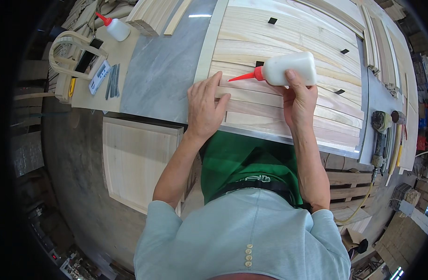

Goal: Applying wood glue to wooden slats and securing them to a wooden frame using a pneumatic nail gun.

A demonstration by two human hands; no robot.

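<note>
My right hand (299, 95) is wrapped round a white squeeze glue bottle (288, 65), tilted on its side, with its red nozzle pointing left. The nozzle tip hangs just over the pale wooden slats (256, 95), which lie side by side as a panel. At the panel's left edge my left hand (207, 105) rests with fingers apart, touching the slats and the wooden strip (209, 49) along that side. Small black pieces (272, 21) sit on the slats; one is partly hidden behind the bottle.
Left on the bench stand a second red-tipped bottle (118, 29), a wooden frame holding a phone (88, 56) and thin grey strips (113, 81). A nail gun (379, 133) and a hammer (397, 119) lie at right. Below left is a stack of wooden panels (141, 161).
</note>
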